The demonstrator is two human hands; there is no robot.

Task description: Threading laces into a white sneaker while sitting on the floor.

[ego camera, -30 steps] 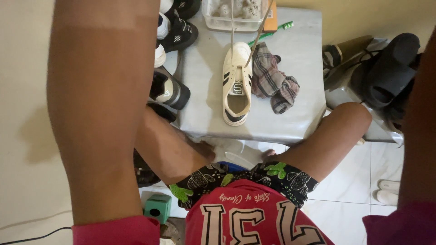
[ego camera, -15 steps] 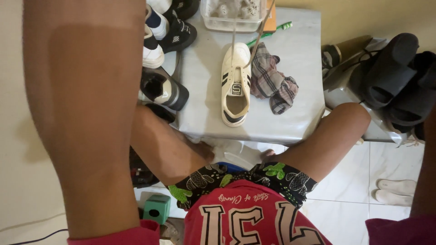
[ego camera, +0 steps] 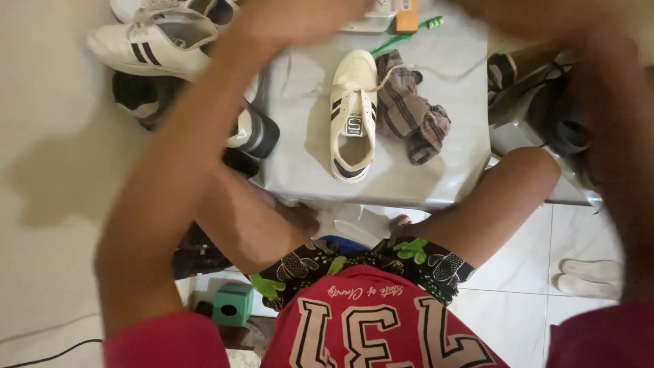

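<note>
My left hand (ego camera: 300, 19) is a blur at the top of the head view, above the far edge of the small grey table (ego camera: 300, 170). My right hand (ego camera: 524, 12) is also smeared, at the top right above the table's far right corner. Neither hand's fingers can be made out. Between my forearms a white sneaker (ego camera: 354, 116) with black stripes lies on the table, toe pointing away. Its lace (ego camera: 443, 68) trails off to the right. A crumpled plaid cloth (ego camera: 409, 112) lies against the sneaker's right side. A green toothbrush (ego camera: 409, 37) rests just beyond them.
A clear tub (ego camera: 371, 24) and an orange item (ego camera: 407, 8) sit at the table's far edge. White striped shoes (ego camera: 157, 44) and dark shoes (ego camera: 252, 129) lie left of the table, dark footwear (ego camera: 545, 102) to the right. A green box (ego camera: 231, 303) stands by my left leg, and white slippers (ego camera: 589, 276) lie on the tiles.
Both forearms have swung inward and up over the table, bringing the hands into view at the top. The view has also shifted, showing more shoes at the left.
</note>
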